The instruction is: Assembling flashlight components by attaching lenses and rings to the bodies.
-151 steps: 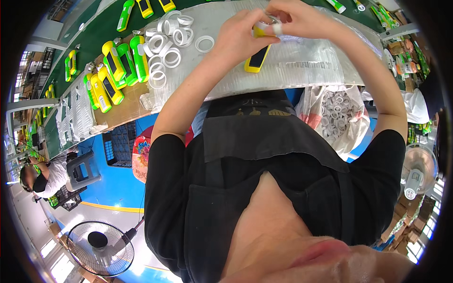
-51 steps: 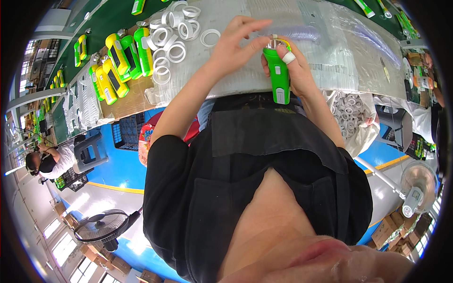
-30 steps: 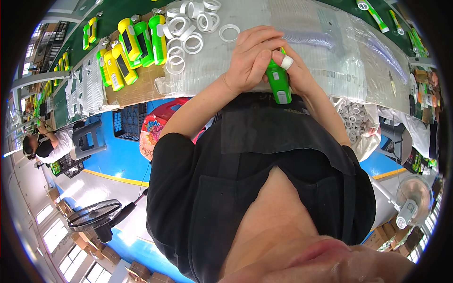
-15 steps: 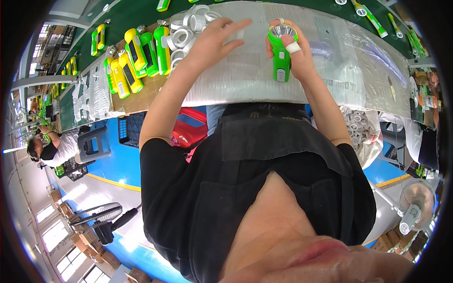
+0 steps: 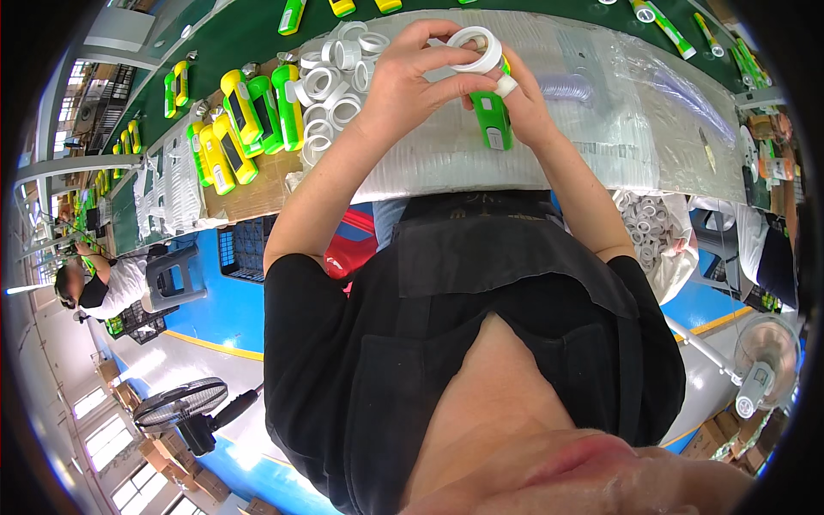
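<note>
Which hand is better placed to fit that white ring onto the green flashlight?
Probably the left hand: it holds the white ring at the green flashlight's upper end, while the right hand steadies the body.

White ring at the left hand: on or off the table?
Off it: the left hand holds the white ring up by the green flashlight.

Both forearms (image 5: 330, 182) angle inward, left fingers (image 5: 442, 58) pinching toward the thumb (image 5: 466, 84), right fingers (image 5: 520, 79) curled closed.
</note>
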`<state>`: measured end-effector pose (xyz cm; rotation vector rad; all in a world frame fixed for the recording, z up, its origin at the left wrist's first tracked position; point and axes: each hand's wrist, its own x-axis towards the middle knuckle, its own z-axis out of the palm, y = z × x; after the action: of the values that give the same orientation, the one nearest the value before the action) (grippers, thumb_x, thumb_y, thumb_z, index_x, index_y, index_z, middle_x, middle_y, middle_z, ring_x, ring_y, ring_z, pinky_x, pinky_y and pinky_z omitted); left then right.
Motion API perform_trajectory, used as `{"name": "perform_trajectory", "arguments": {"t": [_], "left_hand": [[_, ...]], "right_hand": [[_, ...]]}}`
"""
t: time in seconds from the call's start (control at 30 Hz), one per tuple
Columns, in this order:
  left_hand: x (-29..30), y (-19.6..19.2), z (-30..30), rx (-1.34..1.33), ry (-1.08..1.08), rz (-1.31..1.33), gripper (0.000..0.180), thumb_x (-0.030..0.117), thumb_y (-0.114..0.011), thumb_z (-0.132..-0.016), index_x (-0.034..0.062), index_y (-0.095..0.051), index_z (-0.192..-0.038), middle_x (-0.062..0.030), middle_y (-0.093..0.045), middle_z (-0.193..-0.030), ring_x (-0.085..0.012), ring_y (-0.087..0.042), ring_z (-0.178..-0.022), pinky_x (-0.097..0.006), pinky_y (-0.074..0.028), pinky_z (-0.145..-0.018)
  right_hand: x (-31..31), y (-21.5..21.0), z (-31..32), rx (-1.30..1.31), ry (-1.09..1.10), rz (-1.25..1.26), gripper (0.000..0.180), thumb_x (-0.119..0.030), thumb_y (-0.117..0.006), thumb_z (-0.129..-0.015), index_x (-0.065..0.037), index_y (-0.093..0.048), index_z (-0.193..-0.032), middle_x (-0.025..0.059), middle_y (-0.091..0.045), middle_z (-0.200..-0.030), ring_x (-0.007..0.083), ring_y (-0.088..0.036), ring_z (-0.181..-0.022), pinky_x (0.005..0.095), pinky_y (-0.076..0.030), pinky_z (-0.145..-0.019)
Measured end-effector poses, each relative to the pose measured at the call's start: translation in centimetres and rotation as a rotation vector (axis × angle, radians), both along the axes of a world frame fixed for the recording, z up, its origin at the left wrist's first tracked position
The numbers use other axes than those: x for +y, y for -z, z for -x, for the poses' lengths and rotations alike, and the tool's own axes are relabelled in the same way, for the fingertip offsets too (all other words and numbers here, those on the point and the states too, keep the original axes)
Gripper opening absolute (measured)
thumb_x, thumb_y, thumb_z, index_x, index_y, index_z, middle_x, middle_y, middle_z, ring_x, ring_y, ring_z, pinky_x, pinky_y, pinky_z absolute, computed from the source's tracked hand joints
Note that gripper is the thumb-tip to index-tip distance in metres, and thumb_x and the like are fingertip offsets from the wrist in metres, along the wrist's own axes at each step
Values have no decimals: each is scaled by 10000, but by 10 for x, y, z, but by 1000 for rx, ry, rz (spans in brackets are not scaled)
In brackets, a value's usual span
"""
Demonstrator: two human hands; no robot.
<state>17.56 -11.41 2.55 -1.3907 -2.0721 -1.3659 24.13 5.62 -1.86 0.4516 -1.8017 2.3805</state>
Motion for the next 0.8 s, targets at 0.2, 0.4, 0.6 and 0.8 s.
{"name": "perform_trajectory", "arguments": {"t": [0.2, 0.4, 0.6, 0.8], "left_hand": [[2, -4, -2, 55, 1, 14, 313, 248, -864, -663, 140, -754, -935, -78, -602, -1076, -239, -608, -936, -335, -529, -773], [8, -10, -13, 59, 66, 75, 357, 265, -855, -674, 160, -728, -991, -74, -577, -1105, -246, -605, -948, -347, -521, -802], [27, -9, -26, 63, 81, 131, 442, 271, -830, -719, 163, -620, -1092, -84, -588, -1136, -297, -610, -1031, -374, -518, -805], [49, 1, -36, -236, 132, 141, 460, 276, -835, -736, 100, -531, -1033, -55, -672, -1033, -277, -657, -941, -373, -518, -804]], "right_hand": [[7, -1, -2, 160, 149, -84, 523, -326, -547, -979, -68, -400, -1409, 75, -607, -1162, 172, -607, -998, 295, -500, -849], [54, -24, -6, 271, 240, -384, 457, -196, -806, -787, -62, -631, -1188, 69, -656, -1158, 169, -633, -1022, 324, -498, -887], [81, -83, -16, 358, 133, -1026, 389, -152, -790, -772, -50, -596, -1093, 72, -627, -1052, 204, -609, -943, 319, -486, -858], [80, -152, -7, 399, -283, -1360, 346, -246, -744, -779, -6, -585, -971, 139, -601, -856, 295, -615, -797, 382, -472, -682]]}}
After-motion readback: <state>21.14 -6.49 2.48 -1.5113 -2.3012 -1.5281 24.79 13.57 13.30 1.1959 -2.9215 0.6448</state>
